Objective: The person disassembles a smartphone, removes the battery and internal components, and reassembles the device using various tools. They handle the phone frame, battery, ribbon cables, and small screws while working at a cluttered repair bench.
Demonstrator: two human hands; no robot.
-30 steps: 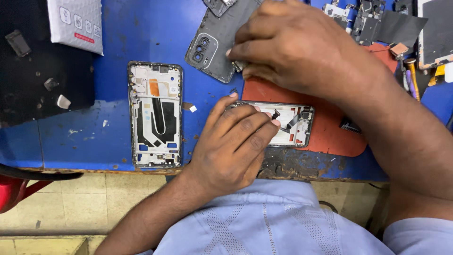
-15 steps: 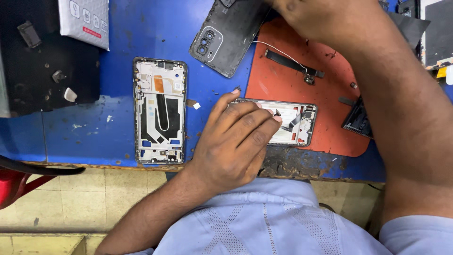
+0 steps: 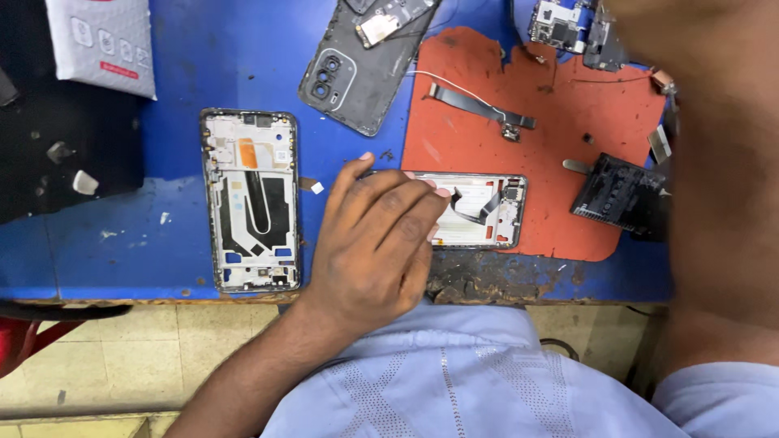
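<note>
Pressing our flat, open left hand (image 3: 375,243) on the opened phone frame (image 3: 479,211), whose long axis runs toward three o'clock; right hand unseen.

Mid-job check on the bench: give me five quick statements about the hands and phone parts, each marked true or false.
1. The left hand rests on an opened phone frame. True.
2. That frame lies partly on the red mat. True.
3. The second phone frame lies on the red mat. False: it lies on the blue table, left of the hand.
4. The dark back cover is in the left hand. False: it lies on the table, above the hand.
5. The right hand shows. False: only its forearm is in view.
</note>
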